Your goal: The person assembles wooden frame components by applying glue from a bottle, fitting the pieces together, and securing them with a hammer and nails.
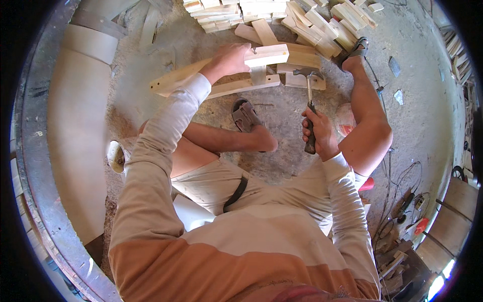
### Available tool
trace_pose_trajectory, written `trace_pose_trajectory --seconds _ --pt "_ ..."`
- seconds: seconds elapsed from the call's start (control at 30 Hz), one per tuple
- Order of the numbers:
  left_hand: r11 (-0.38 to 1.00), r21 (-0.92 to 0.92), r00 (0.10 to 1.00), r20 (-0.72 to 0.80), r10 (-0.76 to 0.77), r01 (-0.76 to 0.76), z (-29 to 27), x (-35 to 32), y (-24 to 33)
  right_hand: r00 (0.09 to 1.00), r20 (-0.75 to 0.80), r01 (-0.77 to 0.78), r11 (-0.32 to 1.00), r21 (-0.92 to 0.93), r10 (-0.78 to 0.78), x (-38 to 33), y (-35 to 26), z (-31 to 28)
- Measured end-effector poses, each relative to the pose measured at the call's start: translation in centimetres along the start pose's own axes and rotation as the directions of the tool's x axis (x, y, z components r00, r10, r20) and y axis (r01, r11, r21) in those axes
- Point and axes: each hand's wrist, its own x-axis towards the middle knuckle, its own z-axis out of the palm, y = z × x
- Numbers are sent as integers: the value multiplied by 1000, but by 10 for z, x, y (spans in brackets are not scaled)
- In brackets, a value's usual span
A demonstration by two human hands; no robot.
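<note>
On the concrete floor (282,108), a wooden assembly (236,75) of light slats lies between the person's feet. Left hand (230,59) clasps its upper slat. Right hand (317,132) clenches a hammer (309,100), head resting over the joint. Stacked wood blocks (282,17) lie beyond.

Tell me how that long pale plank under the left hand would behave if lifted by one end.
The plank looks like thick solid wood, so probably stiff. Held by the left hand near one end, its long free end would likely dip. Its flat faces make rolling unlikely.
</note>
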Motion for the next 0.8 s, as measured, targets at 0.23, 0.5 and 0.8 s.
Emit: trace_pose_trajectory --seconds 0.23,0.5,0.8 --pt "985 -137 994 64 -93 101 -5 1 5 997 70 -28 995 92 21 19 -3 9" --pt "985 -113 992 39 -124 127 -6 -2 8 954 275 -134 991 27 122 35 8 50" --pt "993 -94 997 -26 -74 71 6 0 3 963 241 -127 992 24 118 43 4 39"
